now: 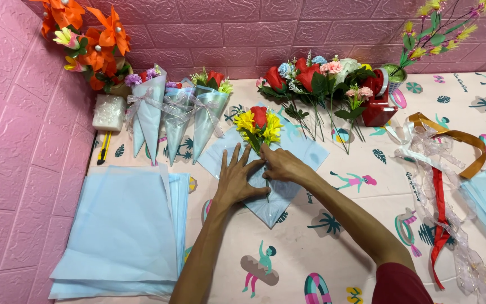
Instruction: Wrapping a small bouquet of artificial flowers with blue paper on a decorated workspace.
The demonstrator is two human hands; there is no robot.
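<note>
Right now both hands are pressed on a pale blue wrapping sheet (288, 147) laid as a diamond in the middle of the table (333, 247). The left hand (236, 179) lies flat with fingers spread wide, pinning the sheet's left fold. The right hand (281, 164) is curled, fingertips pinching at the stems of a small bunch (259, 126) of one red and several yellow artificial flowers whose heads lie on the far part of the sheet.

Folding this well seems to call for keeping the stems centred along the diamond's line toward its near tip, holding them firmly while one side is drawn over, so the cone comes out tight and even.

As for containers: three finished paper cones (176, 115) tied with clear ribbon lean at the far left, each holding small flowers. A red pot (378, 112) at the far right holds flowers, with loose red roses and pink blooms (316, 76) lying just to its left. A stack of blue sheets (122, 231) sits near left, and a tangle of ribbons (440, 186) lies to the right.
</note>
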